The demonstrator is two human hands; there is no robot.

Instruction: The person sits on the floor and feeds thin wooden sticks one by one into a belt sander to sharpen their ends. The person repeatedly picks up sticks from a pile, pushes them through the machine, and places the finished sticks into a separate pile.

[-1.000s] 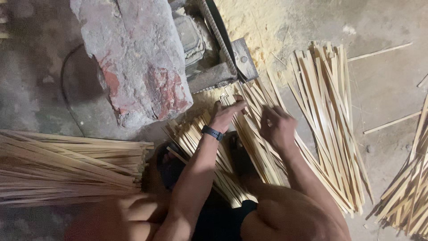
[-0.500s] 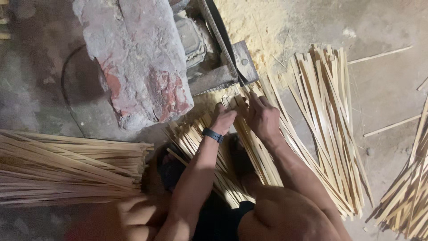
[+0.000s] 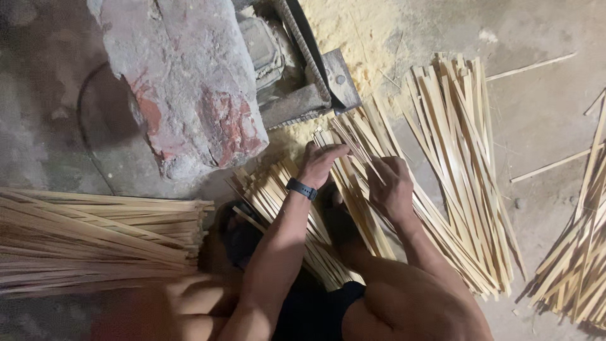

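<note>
My left hand point(image 3: 320, 163) and right hand point(image 3: 390, 187) both pinch thin bamboo slats point(image 3: 353, 142) at twelve o'clock, by the cutter blade point(image 3: 341, 79); light, stiff, splintery, I judge them best gripped near the ends.

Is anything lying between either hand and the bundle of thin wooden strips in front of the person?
Nothing visible does. The left hand and the right hand both rest directly on the bundle of strips, which lies beside the metal machine and sawdust. Exact grip is unclear.
</note>
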